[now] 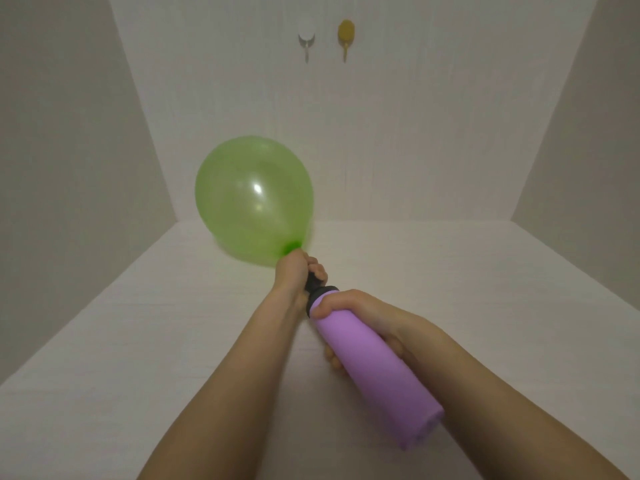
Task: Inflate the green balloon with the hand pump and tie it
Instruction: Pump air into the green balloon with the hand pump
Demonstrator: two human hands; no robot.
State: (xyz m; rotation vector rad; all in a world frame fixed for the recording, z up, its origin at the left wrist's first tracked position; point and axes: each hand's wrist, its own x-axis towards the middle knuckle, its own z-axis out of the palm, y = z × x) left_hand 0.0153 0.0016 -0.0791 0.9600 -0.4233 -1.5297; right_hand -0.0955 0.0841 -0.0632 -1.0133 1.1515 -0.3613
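Green balloon point(254, 199), well filled, sits at 11 o'clock off the purple hand pump point(375, 362), over the white table point(138, 341). The left hand point(294, 268) pinches its neck around the black nozzle point(313, 285), and the right hand point(360, 311) grasps the pump barrel. A slackened pinch would likely let the neck slip off and spill the air; overpumping risks a burst. At 12 o'clock, a white hook point(307, 38) and a yellow hook point(345, 34) hang on the wall, well apart from the work — nothing appears to block the stroke.
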